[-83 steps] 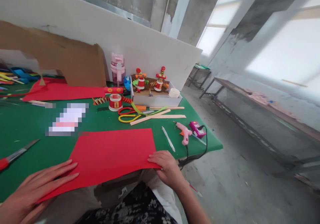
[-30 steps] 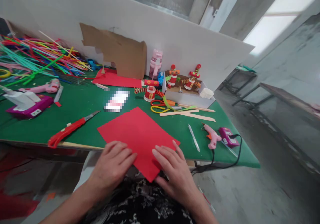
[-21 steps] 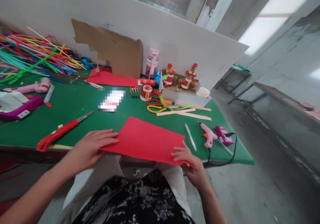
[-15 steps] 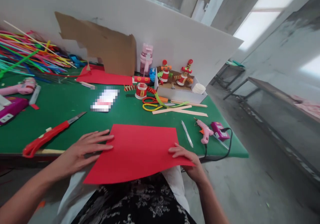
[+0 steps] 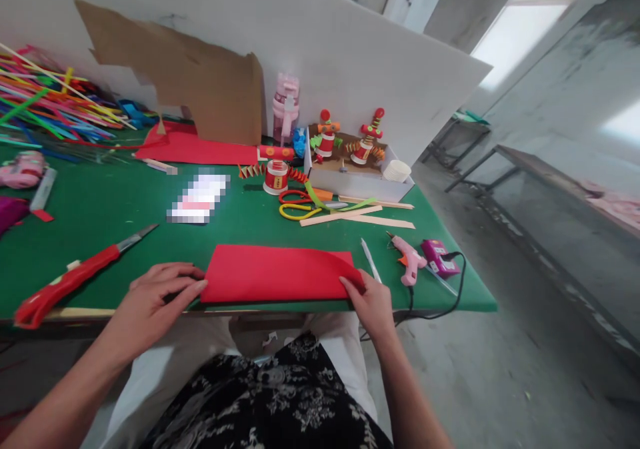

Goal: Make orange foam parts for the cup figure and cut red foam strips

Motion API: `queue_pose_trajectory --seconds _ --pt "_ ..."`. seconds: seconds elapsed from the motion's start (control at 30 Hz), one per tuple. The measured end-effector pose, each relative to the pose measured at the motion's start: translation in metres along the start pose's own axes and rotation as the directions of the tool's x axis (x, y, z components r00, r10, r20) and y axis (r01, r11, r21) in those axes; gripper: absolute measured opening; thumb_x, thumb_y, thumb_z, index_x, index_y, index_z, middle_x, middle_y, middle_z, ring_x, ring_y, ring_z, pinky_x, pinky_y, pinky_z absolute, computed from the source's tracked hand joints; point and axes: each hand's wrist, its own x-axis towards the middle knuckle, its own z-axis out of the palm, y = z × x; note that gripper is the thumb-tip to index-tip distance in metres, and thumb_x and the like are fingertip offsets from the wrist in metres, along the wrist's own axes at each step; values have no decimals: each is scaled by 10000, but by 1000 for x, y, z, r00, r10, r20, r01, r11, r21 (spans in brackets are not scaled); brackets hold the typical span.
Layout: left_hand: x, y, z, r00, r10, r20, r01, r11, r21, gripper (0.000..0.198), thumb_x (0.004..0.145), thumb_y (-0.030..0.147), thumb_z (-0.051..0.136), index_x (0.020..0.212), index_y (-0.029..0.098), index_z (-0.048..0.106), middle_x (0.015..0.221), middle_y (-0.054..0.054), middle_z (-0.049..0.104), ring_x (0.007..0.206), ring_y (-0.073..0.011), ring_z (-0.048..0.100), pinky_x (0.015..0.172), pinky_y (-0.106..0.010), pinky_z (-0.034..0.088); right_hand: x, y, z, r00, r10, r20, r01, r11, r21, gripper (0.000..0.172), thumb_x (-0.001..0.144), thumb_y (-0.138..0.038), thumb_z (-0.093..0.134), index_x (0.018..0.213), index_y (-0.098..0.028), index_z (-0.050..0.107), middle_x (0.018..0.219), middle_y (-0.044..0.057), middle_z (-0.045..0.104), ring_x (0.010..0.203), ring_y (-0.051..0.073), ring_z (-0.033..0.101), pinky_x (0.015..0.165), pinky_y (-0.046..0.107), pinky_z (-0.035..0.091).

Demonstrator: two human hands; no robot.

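Note:
A red paper sheet lies folded over on itself at the near edge of the green table, its top layer curling up at the right. My left hand pinches the sheet's left end with curled fingers. My right hand grips the right end, fingers on the curled layer. Both hands sit at the table's front edge above my lap.
A red utility knife lies to the left. A pink glue gun with a black cord, a white pen, wooden strips, scissors, a box with paper figures, cardboard and coloured straws stand farther back.
The red sheet, flat and hanging over the table edge half a second ago, is now folded in half lengthwise. Both hands moved with it and now grip its ends.

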Motion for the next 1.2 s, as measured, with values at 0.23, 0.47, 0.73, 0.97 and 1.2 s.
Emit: queue_pose_trajectory --seconds 0.23,0.47,0.73,0.97,1.2 --pt "-1 12 6 996 -68 -49 70 997 38 603 779 772 434 646 258 721 946 -95 753 989 -271 638 892 -397 503 1 -7 -1 999 -7 46 6 1000 9 246 890 -414 562 788 -219 672 724 29 723 649 190 659 600 255 456" --pt "-10 7 0 979 -137 -152 169 959 228 532 793 629 326 538 300 658 996 -84 740 1030 -318 598 859 -492 468 -7 -7 -5 988 71 140 -66 997 -45 246 843 -382 631 695 -212 532 563 -56 493 530 118 454 537 220 330" --pt "-9 27 2 968 -194 -159 216 967 136 490 818 602 293 619 316 637 1015 -56 698 1144 -319 566 896 -479 470 -5 -7 -3 987 37 159 -21 995 -98 367 923 -382 482 611 -223 371 597 -18 495 573 130 437 571 246 291" --pt "-2 29 6 981 -157 -112 177 963 202 484 810 596 336 552 299 618 1016 -63 719 1123 -308 572 954 -473 450 -7 -6 -2 980 112 164 -88 986 -145 276 916 -356 503 678 -226 449 580 -28 529 560 139 496 565 239 286" --pt "-2 35 15 981 -133 -142 177 917 358 509 864 518 296 551 252 596 1104 -114 704 1099 -329 536 850 -502 420 -4 -13 -3 969 183 164 -136 955 -262 219 937 -326 503 745 -225 536 619 -15 616 602 155 565 570 230 288"
